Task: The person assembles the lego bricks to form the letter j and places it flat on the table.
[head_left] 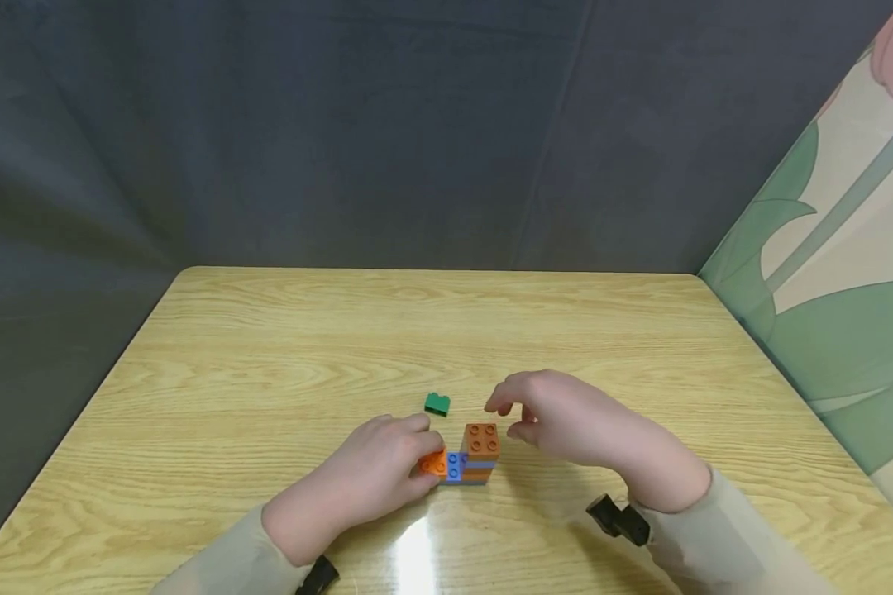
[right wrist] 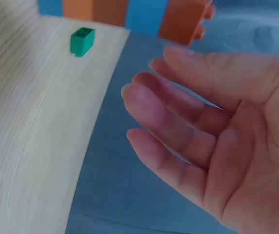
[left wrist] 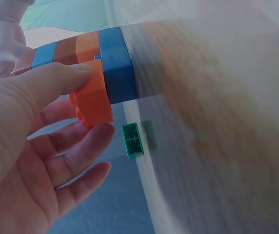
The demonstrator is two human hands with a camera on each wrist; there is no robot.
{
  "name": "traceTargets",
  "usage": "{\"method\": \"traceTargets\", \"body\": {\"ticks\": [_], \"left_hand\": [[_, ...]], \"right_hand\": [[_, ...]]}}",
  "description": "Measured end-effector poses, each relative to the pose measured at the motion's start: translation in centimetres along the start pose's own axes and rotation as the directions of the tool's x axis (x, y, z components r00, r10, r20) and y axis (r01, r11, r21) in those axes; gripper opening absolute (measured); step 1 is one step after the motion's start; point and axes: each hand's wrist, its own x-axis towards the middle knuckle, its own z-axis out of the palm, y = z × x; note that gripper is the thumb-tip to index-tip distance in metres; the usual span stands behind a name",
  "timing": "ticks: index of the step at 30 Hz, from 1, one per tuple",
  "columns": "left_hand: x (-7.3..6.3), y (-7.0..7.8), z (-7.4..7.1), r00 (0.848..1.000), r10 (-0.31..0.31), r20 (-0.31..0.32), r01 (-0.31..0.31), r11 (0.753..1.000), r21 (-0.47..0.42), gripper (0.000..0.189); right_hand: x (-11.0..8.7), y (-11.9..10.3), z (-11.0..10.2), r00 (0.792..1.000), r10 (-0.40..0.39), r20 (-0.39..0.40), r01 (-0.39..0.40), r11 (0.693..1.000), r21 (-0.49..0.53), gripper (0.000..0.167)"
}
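Note:
My left hand [head_left: 379, 463] pinches an orange toy brick [left wrist: 94, 95] between thumb and fingers. That brick sits at the left end of a long blue brick [left wrist: 117, 66], its lower face against the blue studs. From the blue brick's other end rises a tower [head_left: 482, 442] of stacked orange, brown and blue bricks, with a brown-orange studded brick [right wrist: 182, 22] on top. Just right of the tower hovers my right hand [head_left: 565, 417], fingers loosely bent and apart, holding nothing. Part of the orange brick is hidden by the left fingers in the head view.
A small green brick [head_left: 437, 404] lies on its side behind the stack, with its hollow underside showing in the left wrist view. The wooden table [head_left: 283, 347] reaches to a dark curtain [head_left: 357, 140] at the back. A patterned cloth [head_left: 848, 273] hangs at the right.

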Motion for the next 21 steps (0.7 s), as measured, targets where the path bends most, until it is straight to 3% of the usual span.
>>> {"method": "traceTargets", "body": {"ticks": [12, 21], "left_hand": [[0.1, 0.0, -0.1, 1.0, -0.011, 0.016, 0.011, 1.0, 0.003, 0.016], [0.0, 0.0, -0.1, 1.0, -0.014, 0.021, 0.014, 1.0, 0.003, 0.015]], "right_hand": [[3.3, 2.3, 1.6, 0.993, 0.121, -0.003, -0.121, 0.993, -0.011, 0.028], [5.5, 2.3, 2.6, 0.985, 0.168, 0.04, -0.167, 0.986, -0.016, 0.029]]}}
